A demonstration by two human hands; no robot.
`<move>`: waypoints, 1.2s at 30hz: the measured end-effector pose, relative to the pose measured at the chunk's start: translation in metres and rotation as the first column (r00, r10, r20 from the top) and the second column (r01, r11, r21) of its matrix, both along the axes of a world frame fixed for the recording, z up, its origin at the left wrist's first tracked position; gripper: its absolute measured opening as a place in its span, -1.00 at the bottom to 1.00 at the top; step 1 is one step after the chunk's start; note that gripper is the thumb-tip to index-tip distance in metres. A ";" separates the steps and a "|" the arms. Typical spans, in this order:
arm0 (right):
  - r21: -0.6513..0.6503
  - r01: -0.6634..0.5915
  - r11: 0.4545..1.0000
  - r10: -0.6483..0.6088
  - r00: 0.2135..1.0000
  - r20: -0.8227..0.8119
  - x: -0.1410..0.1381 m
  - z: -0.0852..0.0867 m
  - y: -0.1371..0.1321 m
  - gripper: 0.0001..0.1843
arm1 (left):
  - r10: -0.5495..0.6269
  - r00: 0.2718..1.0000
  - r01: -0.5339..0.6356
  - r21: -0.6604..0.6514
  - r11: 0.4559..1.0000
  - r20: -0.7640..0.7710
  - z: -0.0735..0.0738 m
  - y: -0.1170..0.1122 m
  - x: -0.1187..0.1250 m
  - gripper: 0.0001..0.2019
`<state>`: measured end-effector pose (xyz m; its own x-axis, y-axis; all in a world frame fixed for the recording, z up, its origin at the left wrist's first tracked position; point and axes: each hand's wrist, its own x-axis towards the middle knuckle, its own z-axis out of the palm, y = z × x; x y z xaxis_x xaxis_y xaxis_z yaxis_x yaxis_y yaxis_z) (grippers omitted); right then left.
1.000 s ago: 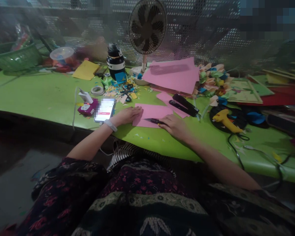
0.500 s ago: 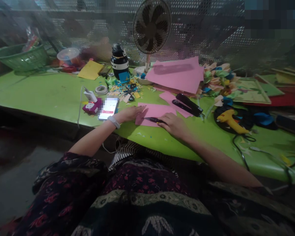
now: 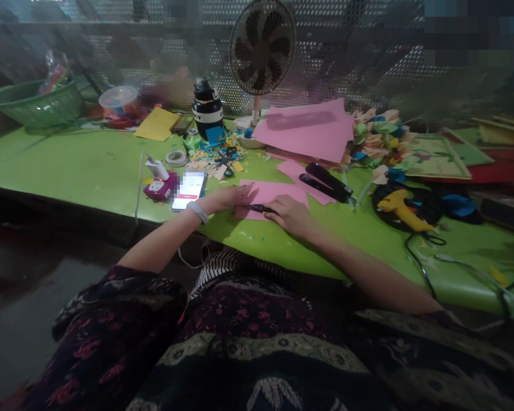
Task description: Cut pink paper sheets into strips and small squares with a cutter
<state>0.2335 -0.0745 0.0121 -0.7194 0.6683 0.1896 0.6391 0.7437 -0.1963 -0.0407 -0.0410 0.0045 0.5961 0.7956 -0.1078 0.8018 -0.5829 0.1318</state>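
A pink paper sheet (image 3: 278,193) lies near the front edge of the green table (image 3: 89,165). My left hand (image 3: 228,197) rests flat on the sheet's left end, fingers stretched out, a white watch on the wrist. My right hand (image 3: 289,214) is closed around a dark cutter knife (image 3: 257,208) whose tip points left across the paper toward my left fingertips.
A lit phone (image 3: 189,190) and a magenta power block (image 3: 157,187) sit left of my left hand. A black stapler (image 3: 325,182), a yellow glue gun (image 3: 400,210), a pink paper stack (image 3: 308,128), a fan (image 3: 262,48), a black bottle (image 3: 207,111), scissors among scraps (image 3: 227,160) and a green basket (image 3: 34,103) stand further back.
My right hand has slid the knife leftward along the pink sheet, closer to my left hand. The left hand has stayed pressed on the paper.
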 end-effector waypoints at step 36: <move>-0.010 0.271 0.963 -0.268 0.956 0.117 -0.060 0.014 0.124 -0.72 | 0.313 0.895 -0.187 -0.369 0.910 0.318 0.028 0.031 0.009 -0.20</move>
